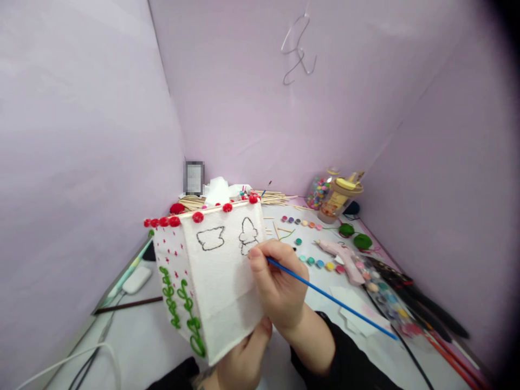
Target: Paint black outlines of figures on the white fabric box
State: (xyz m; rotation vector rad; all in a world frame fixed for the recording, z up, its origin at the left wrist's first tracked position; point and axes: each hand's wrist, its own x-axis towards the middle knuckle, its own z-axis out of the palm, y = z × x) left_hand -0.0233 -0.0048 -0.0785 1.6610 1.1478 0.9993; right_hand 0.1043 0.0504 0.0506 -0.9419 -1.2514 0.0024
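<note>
A slim blue tool, probably a paintbrush, is pinched between the thumb and fingers of the right hand; its tip is mostly hidden, brought close to the white panel. A white box is gripped near its lower edge by the left hand and is held tilted above the table, in front of the body.

On the side panel, green vines and small red marks are already laid down, and the upper rim is lined with red pompoms. On the front panel, one dark outline appears closed; the second outline is partly covered by the fingers, so its completion cannot be told. Both are left unfilled, and the visible lower front is unmarked. By this, the side seems largely decorated and the front only begun.
</note>
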